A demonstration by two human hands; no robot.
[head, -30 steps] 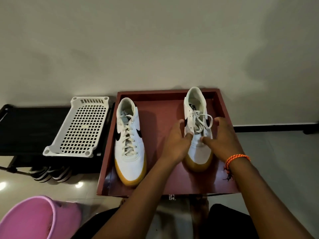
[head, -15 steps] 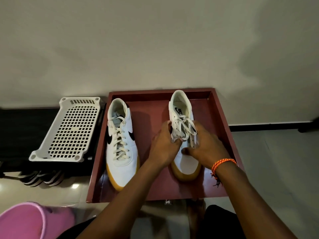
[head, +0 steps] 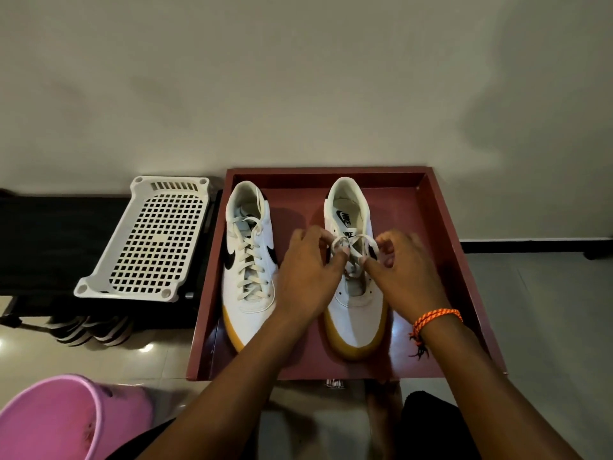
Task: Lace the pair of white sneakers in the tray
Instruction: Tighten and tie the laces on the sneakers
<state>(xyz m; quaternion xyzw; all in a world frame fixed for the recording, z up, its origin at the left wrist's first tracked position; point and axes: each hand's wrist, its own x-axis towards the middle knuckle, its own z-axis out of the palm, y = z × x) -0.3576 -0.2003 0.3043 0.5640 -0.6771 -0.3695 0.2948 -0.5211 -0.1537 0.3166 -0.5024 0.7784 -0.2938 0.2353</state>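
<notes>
Two white sneakers with tan soles stand in a dark red tray point(head: 441, 224), toes pointing toward me. The left sneaker point(head: 248, 260) is laced through its eyelets with loose ends at the top. Over the tongue of the right sneaker point(head: 356, 313) both my hands work the white shoelace point(head: 356, 242). My left hand point(head: 310, 270) pinches a loop of it. My right hand point(head: 403, 270), with an orange cord bracelet on the wrist, pinches the other part of the lace. My fingers hide the middle eyelets.
A white perforated plastic rack panel point(head: 149, 240) lies on a black bench left of the tray. Striped sandals point(head: 89, 330) sit under it on the glossy floor. A pink tub point(head: 56, 419) is at the bottom left. A plain wall rises behind the tray.
Both hands moved from the sneaker's sides up to its tongue and took hold of the lace, pulling it into loops. The camera view shifted slightly.
</notes>
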